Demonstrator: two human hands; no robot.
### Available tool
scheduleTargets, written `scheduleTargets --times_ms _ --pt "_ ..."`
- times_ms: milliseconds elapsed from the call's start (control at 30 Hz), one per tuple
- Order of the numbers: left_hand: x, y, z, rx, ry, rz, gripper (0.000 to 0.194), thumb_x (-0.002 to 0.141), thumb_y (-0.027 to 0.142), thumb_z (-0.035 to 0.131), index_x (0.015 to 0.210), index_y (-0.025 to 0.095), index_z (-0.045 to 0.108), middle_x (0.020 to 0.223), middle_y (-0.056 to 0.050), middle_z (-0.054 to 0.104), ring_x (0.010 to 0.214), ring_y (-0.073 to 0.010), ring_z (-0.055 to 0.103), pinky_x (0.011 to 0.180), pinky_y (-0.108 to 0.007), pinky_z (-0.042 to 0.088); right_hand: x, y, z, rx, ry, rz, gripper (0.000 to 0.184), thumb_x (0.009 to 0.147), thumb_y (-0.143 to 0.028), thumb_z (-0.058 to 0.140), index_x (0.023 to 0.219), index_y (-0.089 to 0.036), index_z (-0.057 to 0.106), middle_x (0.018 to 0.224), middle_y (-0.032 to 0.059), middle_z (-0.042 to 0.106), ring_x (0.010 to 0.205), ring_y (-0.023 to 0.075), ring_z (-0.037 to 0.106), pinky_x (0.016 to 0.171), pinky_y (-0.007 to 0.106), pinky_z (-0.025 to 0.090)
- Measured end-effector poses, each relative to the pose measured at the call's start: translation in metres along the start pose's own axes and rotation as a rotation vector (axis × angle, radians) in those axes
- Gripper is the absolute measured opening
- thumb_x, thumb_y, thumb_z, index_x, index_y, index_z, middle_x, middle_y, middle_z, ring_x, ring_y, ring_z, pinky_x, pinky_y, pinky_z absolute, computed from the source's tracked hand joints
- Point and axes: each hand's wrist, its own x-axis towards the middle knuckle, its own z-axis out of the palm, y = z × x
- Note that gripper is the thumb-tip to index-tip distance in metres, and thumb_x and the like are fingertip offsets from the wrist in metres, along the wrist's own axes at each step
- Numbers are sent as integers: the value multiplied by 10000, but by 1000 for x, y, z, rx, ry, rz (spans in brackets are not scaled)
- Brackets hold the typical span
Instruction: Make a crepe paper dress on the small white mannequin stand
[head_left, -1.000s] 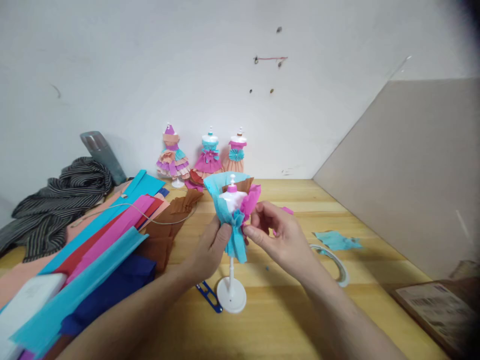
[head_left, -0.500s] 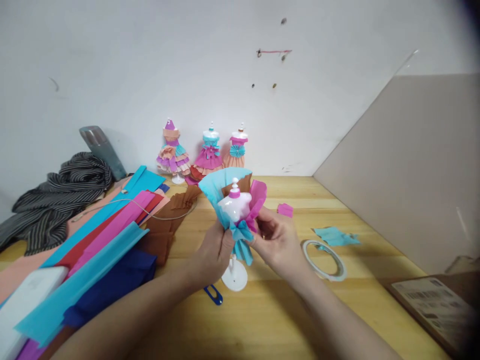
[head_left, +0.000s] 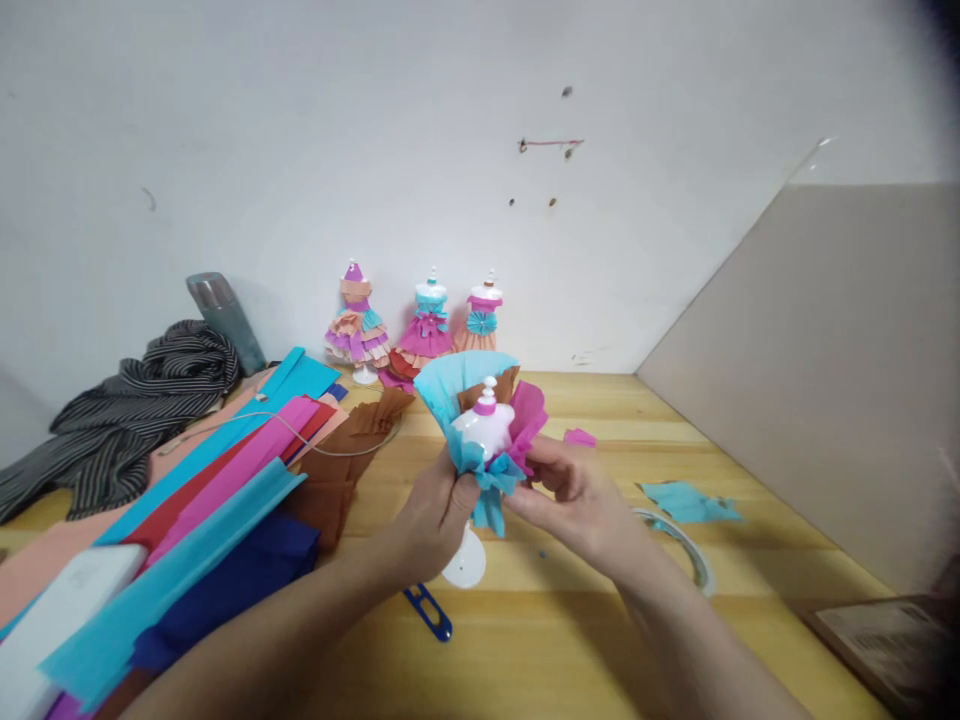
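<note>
A small white dress form (head_left: 484,430) tilts toward me, its round white base (head_left: 465,558) partly showing below. Blue crepe paper (head_left: 450,385) fans out behind it, along with a brown piece, and pink crepe paper (head_left: 529,415) stands up on its right. Around the waist the blue paper is gathered in a bunch (head_left: 491,485). My left hand (head_left: 439,510) is closed on the form's left side, thumb over the gathered paper. On the other side, my right hand (head_left: 574,500) pinches the paper's edge between thumb and fingers.
Three dressed forms (head_left: 427,320) stand against the wall. Crepe paper sheets (head_left: 217,500), a striped cloth (head_left: 150,400) and a bottle (head_left: 225,315) lie left. A tape roll (head_left: 697,560), blue scrap (head_left: 690,502) and cardboard box (head_left: 885,640) are right; a blue tool (head_left: 431,615) lies in front.
The dress form has gone from upright to tilted toward me, its stand now mostly hidden. Both hands have stayed on it, moving slightly right with it. The camera view has shifted slightly.
</note>
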Motion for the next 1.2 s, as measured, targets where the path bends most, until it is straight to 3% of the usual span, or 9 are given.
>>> scheduleTargets --times_ms 100,267,500,600,767,1000,1200 --pt "0 -1 1 6 -21 -1 412 956 351 318 1247 149 527 1146 -134 628 1021 -236 592 940 -360 453 2 15 8 -62 137 -65 258 707 -345 740 610 -185 561 586 -14 518 574 126 470 555 253 424" --pt "-1 -1 2 -5 -9 -27 432 962 392 307 1240 146 530 1104 -125 640 927 -222 598 900 -356 465 8 33 9 12 101 -102 271 705 -302 741 608 -196 511 575 -32 467 535 109 421 510 239 380" --pt "2 1 -1 29 -2 1 417 955 388 324 1225 147 531 965 -104 651 863 -219 593 856 -351 470 3 11 3 -377 203 -384 190 753 -148 633 615 -193 512 610 -23 522 572 114 470 558 240 395" --pt "3 1 -3 56 -27 13 383 955 374 328 1173 153 552 983 -102 647 885 -219 600 841 -345 480 0 1 1 -407 157 -312 165 761 -181 637 641 -196 524 632 -10 549 587 127 497 564 247 415" --pt "2 1 -7 101 -45 -30 346 960 340 325 1188 196 543 1116 -97 640 1000 -222 600 892 -351 473 0 -2 -5 -175 5 -156 153 773 -333 663 760 -199 592 716 26 598 631 153 532 570 264 463" --pt "5 5 -7 69 -46 -24 445 961 334 340 1385 201 372 1373 -117 496 1238 -215 497 1045 -353 394 11 13 4 16 35 -35 327 652 -358 780 573 -196 507 583 -24 462 568 128 440 548 267 429" --pt "5 7 -12 -5 -82 -8 515 954 339 358 1452 234 282 1395 -107 474 1267 -220 469 1077 -386 377 13 22 6 123 81 -30 304 616 -332 806 575 -192 539 579 -30 459 575 125 429 540 263 415"
